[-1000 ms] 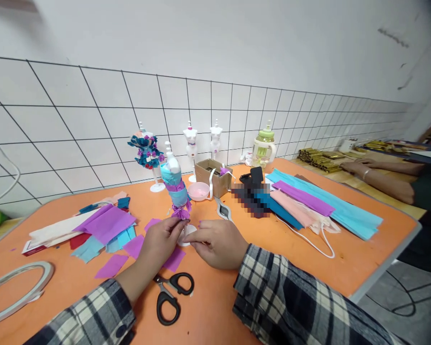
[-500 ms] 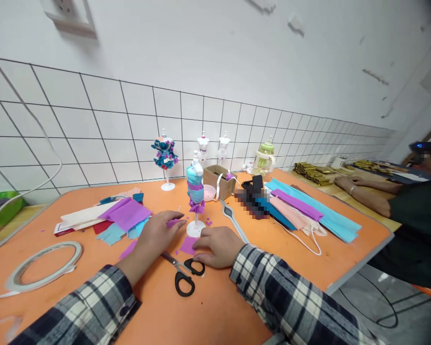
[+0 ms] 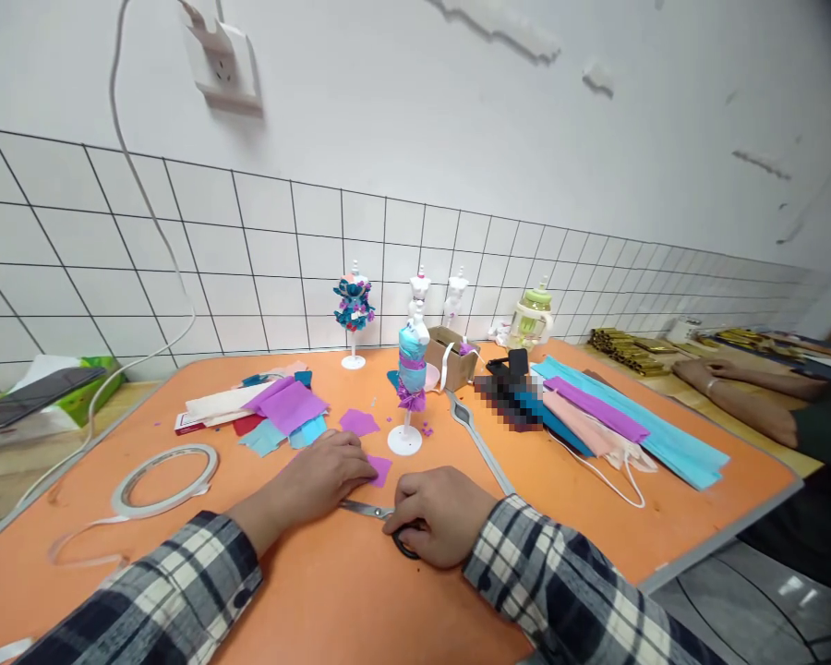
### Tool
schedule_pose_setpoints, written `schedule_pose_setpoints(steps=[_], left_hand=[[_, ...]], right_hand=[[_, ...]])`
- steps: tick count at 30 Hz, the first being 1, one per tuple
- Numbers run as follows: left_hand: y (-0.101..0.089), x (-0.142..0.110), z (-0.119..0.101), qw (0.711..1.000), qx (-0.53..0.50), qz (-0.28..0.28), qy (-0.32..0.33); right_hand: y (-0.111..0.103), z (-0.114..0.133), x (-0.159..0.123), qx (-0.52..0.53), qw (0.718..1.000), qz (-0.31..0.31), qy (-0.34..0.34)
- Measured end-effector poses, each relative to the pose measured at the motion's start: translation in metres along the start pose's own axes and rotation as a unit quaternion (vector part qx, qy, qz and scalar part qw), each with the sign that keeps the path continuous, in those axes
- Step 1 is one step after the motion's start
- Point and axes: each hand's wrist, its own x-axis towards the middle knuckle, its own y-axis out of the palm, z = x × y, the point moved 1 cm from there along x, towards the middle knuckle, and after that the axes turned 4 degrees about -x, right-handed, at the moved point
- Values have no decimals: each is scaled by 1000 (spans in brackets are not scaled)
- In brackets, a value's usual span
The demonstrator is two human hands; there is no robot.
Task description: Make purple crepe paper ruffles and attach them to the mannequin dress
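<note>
My right hand (image 3: 439, 515) is closed around the handle of the black-handled scissors (image 3: 368, 509), which lie on the orange table with the blades pointing left. My left hand (image 3: 327, 476) rests to the left of it, fingers bent together over the edge of a small purple crepe paper piece (image 3: 380, 471). Another purple piece (image 3: 358, 422) lies flat just beyond. Behind my hands, a miniature dress form (image 3: 413, 360) stands upright on a white round base, wrapped in light blue and purple paper with a ruffle below.
At left lie a tape roll (image 3: 170, 480) and stacked paper pieces (image 3: 291, 406). Behind stand a decorated dress form (image 3: 355, 305), two white ones, a cardboard box (image 3: 457, 356) and a bottle (image 3: 532, 319). Paper strips (image 3: 630, 425) lie right. A co-worker's arms (image 3: 740, 388) rest at another table.
My right hand has left the purple paper and taken hold of the scissors. My left hand has moved onto that paper; a purple piece now lies beyond it. The view has shifted left.
</note>
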Motion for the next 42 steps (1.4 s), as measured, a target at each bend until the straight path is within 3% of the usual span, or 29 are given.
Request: schedule_pose_setpoints(steps=[3,8,11,15,19,21,24,29,33,38,42], left_hand=[[-7,-7,12,998,3,-53,-29],[-23,-31,21,976,3,-180,-125],[-27,-47,18,963,-19,-183,-194],[-25,-55,15,955,-43,-120,-269],[-25,-53,17,924,-84,-170,-332],[-25,-53,18,917,-100,-189,-337],[-23,-56,17,927,-122,-173,-311],[-21,-57,12,941,-134,-142,-276],[-31,-59,18,948,-98,-142,-268],[-34,-67,32,974,4,-16,-225],[-27,-68,37,971,-1,-4,-237]], right_hand=[[-3,-14,-14,26,999,-6,32],[-11,-58,-30,11,992,-60,108],[-19,-71,-32,-5,988,-88,127],[-17,-47,-6,-12,984,-139,114],[2,-3,47,-10,976,-210,52],[14,10,71,-1,970,-240,46],[27,16,92,38,957,-288,27],[34,8,94,39,979,-197,34],[25,-5,85,17,981,-185,61],[20,-11,79,-4,993,-112,33],[25,2,80,-8,990,-134,32]])
